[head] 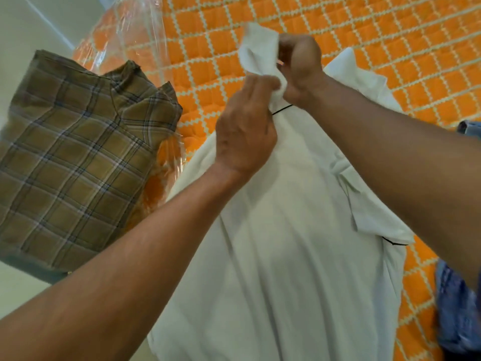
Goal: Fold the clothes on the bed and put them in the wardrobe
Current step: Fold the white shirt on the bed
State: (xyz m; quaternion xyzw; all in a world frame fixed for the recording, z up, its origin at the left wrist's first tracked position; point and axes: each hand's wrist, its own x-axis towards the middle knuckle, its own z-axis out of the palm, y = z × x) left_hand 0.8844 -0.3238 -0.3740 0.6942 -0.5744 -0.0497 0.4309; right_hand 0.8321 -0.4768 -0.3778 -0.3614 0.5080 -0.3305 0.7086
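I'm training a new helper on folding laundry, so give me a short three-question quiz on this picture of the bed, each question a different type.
1. True or false: the brown plaid cotton shirt lies folded to the left of the white fabric shirt.
2. Which grips the white shirt's top end? A) left hand only B) right hand only C) both hands
3. Fill in: the crumpled blue garment lies to the white shirt's ____.
Key: 1 true; 2 C; 3 right.

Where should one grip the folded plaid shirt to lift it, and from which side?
Slide a hand under each long edge of the plaid shirt, from left and right; it lies folded flat, so edge support likely keeps it folded.
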